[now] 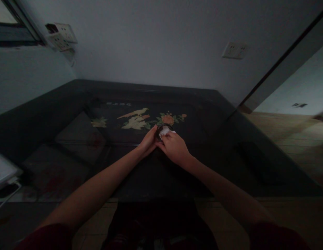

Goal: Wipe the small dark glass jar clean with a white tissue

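Both my hands meet at the middle of a dark glass-topped table (73,146). My left hand (149,141) curls round the left side of a small dark round object (159,131), perhaps a cup or a ring-shaped item. My right hand (174,147) is closed on a white cloth or tissue (164,130) and presses it into or onto that round object. The scene is dim, so the round object's shape is unclear.
Under the glass lies a painted panel with a bird and flowers (136,119). A white device with a cable (3,172) sits at the table's left edge. Wall sockets (234,50) are on the back wall. A wooden floor (294,132) and doorway are to the right.
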Motion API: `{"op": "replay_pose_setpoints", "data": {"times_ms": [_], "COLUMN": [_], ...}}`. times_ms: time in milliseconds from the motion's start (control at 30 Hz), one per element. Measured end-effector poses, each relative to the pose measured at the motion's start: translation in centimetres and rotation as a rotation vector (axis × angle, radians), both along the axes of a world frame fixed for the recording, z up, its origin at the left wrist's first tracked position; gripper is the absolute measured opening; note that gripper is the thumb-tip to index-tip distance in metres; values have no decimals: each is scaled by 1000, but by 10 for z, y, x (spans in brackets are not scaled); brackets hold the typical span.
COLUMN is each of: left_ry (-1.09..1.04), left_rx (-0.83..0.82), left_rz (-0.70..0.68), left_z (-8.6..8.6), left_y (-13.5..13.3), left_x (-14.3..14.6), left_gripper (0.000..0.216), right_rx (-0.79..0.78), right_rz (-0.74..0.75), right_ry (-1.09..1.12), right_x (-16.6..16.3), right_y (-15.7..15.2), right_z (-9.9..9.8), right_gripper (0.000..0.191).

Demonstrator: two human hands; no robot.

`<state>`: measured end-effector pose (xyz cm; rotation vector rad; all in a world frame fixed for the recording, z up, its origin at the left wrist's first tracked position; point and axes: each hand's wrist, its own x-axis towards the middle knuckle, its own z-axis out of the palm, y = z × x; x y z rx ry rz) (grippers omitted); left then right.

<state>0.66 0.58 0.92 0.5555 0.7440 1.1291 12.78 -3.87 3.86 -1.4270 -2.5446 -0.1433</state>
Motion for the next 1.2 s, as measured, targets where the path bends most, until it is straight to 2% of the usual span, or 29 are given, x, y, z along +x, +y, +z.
{"op": "replay_pose_setpoints", "data": {"times_ms": [100,233,400,600,800,967,1100,1200], "left_ry": [-7,-7,-11,-28,-37,-20,-5,3], "left_rx": [-9,-55,-52,-20,-40,-39,-34,-31], "left_rz": [-6,-37,-66,-56,-50,-37,-76,-41], "left_z": [1,3,1,-6,-3,2,4,4], "left_y": [0,0,1,4,2,0,-1,-1], "left_x": [-1,-2,-1,-4,-4,-1,0,-1], "left_gripper": [36,38,37,34,34,36,38,35], "right_rx": [16,119,119,17,140,178,140,66], "right_rz": [47,59,-41,8,40,-39,-66,-33], "right_ry": [72,23,-78,-19,-5,-94,-120,-110], "right_x": [2,-1,-4,-1,-2,-4,-4,-3], "right_y": [3,7,4,-1,3,5,4,2], "right_z": [-5,-14,-13,-4,-11,-14,-9,0], "right_gripper": [39,52,66,47,55,51,38,35]}}
